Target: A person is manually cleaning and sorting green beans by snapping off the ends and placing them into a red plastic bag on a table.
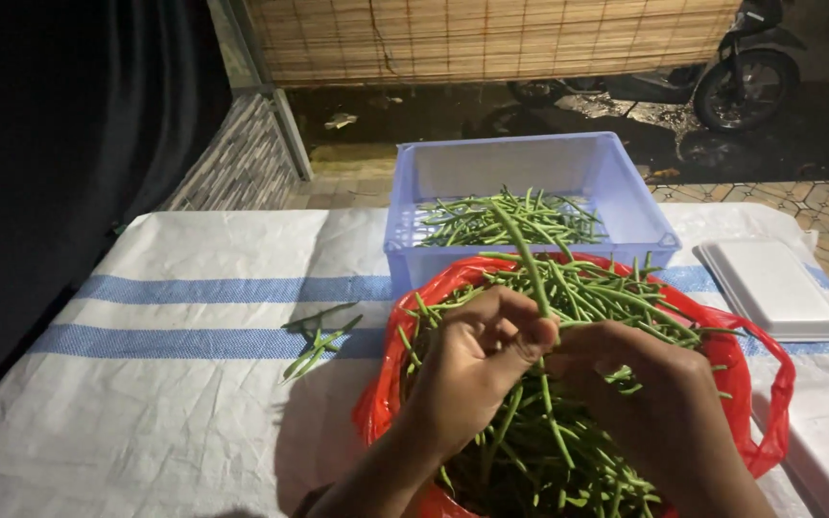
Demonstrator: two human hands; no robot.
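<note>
Plastic, woven cloth and smooth green pods.

My fingers [520, 336] grip a smooth, matt bean [528, 259]; beneath lies a glossy, crinkled red plastic bag [769, 384]. At twelve o'clock, a translucent smooth plastic crate [434, 173]; the coarse woven sheet [165, 384] looks rough.

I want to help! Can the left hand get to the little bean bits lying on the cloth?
Probably yes. The loose bean bits lie in the open just beside the left hand, nothing between, though it now grips a long bean.

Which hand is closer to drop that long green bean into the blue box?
Probably the left hand. Its fingers pinch the long bean higher up, nearer the blue box. The right hand grips lower, over the red bag.
</note>
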